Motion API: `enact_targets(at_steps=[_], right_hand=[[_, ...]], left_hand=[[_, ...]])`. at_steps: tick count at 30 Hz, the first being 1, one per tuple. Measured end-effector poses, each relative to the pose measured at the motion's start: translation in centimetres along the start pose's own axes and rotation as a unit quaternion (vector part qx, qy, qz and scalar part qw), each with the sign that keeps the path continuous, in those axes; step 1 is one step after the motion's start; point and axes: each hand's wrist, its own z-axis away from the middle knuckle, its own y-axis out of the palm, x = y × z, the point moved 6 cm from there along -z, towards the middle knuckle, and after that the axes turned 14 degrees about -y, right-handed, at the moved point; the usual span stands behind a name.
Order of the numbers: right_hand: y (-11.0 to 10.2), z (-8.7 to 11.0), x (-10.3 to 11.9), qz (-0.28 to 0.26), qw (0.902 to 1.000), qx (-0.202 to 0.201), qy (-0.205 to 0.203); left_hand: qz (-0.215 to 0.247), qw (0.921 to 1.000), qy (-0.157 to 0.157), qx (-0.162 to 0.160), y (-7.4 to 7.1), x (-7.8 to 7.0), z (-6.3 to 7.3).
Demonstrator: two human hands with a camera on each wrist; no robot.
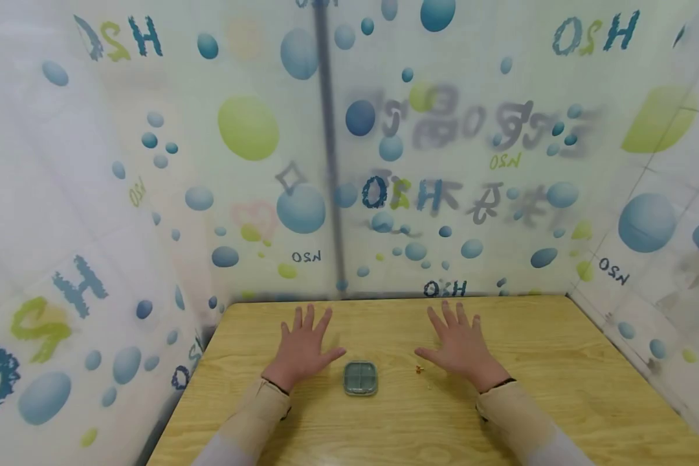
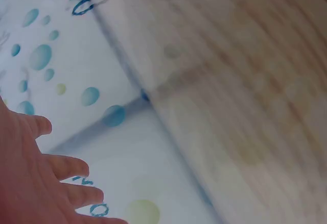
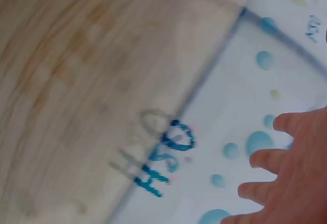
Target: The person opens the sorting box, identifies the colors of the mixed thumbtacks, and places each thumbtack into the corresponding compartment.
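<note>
Both hands are spread over the far half of the table, palms down in the head view. My left hand (image 1: 301,350) has its fingers fanned out and holds nothing; its thumb points toward a small grey-green box (image 1: 360,378) divided into compartments. The right hand (image 1: 459,347) is likewise spread and holds nothing. Just left of and below its thumb lie small orange-gold bits (image 1: 419,369), with a tiny pale speck (image 1: 429,387) closer to me. In the wrist views, the fingers of the left hand (image 2: 36,178) and right hand (image 3: 291,168) are straight and apart.
A wood-grain table (image 1: 373,437) fills the lower part of the head view. Its back edge meets a curtain (image 1: 244,188) printed with bubbles and H2O lettering, which also encloses the left and right sides. A dark vertical pole (image 1: 329,155) shows behind the curtain.
</note>
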Motion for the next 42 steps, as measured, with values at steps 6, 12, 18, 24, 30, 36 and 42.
enact_targets(at_steps=[6, 12, 18, 24, 30, 36, 42], right_hand=[[-0.3, 0.4, 2.9, -0.029, 0.999, 0.01, -0.033], [-0.2, -0.2, 6.6, -0.148, 0.9835, 0.058, -0.086], [1.0, -1.4, 9.9, -0.225, 0.961, 0.102, -0.124], [1.8, -2.3, 12.2, -0.261, 0.9444, 0.13, -0.152], [3.1, -2.1, 12.1, -0.253, 0.9459, 0.148, -0.14], [4.0, -2.4, 12.5, -0.285, 0.9375, 0.134, -0.147], [4.4, -2.5, 13.3, -0.283, 0.9385, 0.118, -0.16]], left_hand=[[0.03, 0.9994, 0.012, 0.01, -1.0, -0.7, 1.4], [0.155, 0.985, 0.065, 0.038, -1.1, -2.3, 2.5], [0.214, 0.9692, 0.071, 0.1, 0.1, -2.9, 2.5], [0.185, 0.9666, 0.075, 0.16, 1.6, -3.3, 2.8], [0.176, 0.9619, 0.113, 0.175, 2.6, -4.4, 3.0], [0.17, 0.9662, 0.12, 0.152, 2.5, -4.6, 3.1], [0.142, 0.9729, 0.132, 0.126, 2.7, -4.7, 3.4]])
